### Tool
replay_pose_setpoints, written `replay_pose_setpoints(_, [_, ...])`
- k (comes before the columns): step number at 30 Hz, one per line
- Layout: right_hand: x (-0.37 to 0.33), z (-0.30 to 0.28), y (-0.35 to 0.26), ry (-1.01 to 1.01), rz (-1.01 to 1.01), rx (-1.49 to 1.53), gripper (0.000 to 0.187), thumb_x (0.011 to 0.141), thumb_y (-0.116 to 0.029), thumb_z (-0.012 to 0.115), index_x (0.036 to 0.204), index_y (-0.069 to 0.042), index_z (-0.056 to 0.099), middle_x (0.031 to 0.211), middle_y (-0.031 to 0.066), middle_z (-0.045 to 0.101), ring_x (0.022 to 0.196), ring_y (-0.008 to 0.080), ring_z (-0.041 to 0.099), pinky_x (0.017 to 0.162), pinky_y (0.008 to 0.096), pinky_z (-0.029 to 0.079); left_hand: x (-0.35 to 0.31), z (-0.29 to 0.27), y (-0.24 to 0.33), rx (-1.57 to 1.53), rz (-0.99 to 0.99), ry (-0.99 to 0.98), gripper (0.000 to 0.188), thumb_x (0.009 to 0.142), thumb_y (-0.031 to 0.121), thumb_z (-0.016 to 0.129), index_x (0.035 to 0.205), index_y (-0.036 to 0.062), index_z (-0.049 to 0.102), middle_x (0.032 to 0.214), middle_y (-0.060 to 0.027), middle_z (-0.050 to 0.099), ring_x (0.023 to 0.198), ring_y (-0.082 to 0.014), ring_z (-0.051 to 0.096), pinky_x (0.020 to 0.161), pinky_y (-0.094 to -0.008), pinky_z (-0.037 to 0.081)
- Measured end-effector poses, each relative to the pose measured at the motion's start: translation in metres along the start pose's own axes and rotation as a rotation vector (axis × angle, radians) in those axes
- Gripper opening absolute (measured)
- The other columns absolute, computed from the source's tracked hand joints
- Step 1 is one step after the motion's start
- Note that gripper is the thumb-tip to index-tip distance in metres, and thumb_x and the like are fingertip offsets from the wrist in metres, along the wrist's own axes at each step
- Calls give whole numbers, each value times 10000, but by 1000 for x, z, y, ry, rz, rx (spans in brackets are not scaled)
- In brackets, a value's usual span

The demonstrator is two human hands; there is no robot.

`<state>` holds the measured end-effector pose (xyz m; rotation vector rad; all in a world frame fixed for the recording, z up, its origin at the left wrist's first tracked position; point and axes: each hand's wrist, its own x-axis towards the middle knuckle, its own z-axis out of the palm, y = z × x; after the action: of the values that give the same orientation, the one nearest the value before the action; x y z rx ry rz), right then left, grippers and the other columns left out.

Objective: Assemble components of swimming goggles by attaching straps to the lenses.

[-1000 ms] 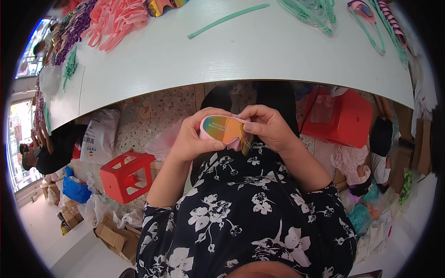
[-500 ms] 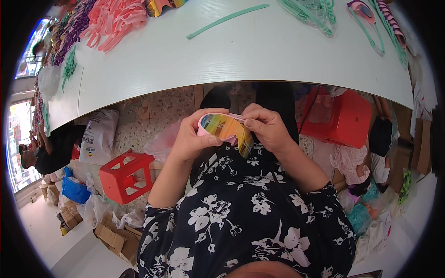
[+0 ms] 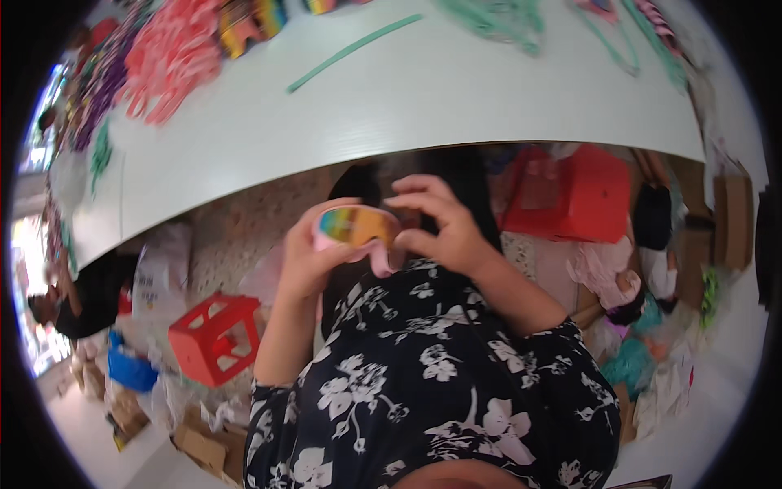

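Over my lap, below the table edge, my left hand [image 3: 303,254] grips a pair of swim goggles [image 3: 356,226] with a pink frame and a mirrored rainbow lens. Its thumb lies along the lower rim, with the fingers around the left end. My right hand [image 3: 450,231] is beside the right end of the goggles, slightly blurred, its fingers apart and holding nothing. Whether the right thumb touches the frame, I cannot tell. The right end of the goggles is smeared by motion.
On the white table [image 3: 269,138] lie a green strap [image 3: 354,53], a heap of pink straps [image 3: 171,61], mirrored lenses [image 3: 251,24] and a green strap bundle [image 3: 497,20]. Red stools [image 3: 213,338] stand on the floor at both sides. A person [image 3: 85,297] is at the far left.
My right hand has let go of the goggles, its fingers spreading apart. My left hand still holds them, now turned and shifted left in view. The whole view has shifted, bringing more lenses into sight.
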<state>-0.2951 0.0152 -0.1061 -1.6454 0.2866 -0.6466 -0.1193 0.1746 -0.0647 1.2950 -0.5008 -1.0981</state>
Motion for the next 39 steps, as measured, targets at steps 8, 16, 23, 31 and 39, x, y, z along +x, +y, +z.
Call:
replay_pose_setpoints(8, [-20,5,-12,6,134,-9,617,706,-239,907,1230,-21,667,1061,97,635,894,180,621,790,304,528,8,4,-11,74,142,-15,755,684,203,898,1295,-91,566,1200,-179,669,1080,-242,671,970,-376,529])
replay_pose_setpoints(16, [-29,-3,0,-43,131,143,608,695,-194,918,1227,-4,691,1060,88,641,878,164,602,779,289,514,8,2,1,264,-18,-115,833,656,345,935,1277,-83,582,1189,-168,680,1082,-229,669,970,-369,522])
replay_pose_setpoints(23, [-38,2,4,-5,63,89,667,681,-226,932,1253,1,674,1060,93,639,874,168,596,779,294,513,6,13,9,313,12,-146,725,647,216,938,1230,-70,616,1161,-142,685,1052,-196,667,946,-338,521])
replay_pose_setpoints(31, [-19,-32,-8,92,-69,-204,435,689,-190,905,1015,-26,669,1131,112,617,1016,221,616,910,347,499,5,22,-6,162,81,-86,705,636,242,905,1212,-55,628,1181,-133,663,1084,-199,650,960,-345,502])
replay_pose_setpoints(39, [-16,-17,-2,-133,330,826,360,956,-54,650,1304,-9,572,1250,105,628,1151,171,601,996,344,492,10,20,-3,88,180,-260,681,627,156,910,1232,-13,647,1223,-122,640,1099,-205,631,953,-337,488])
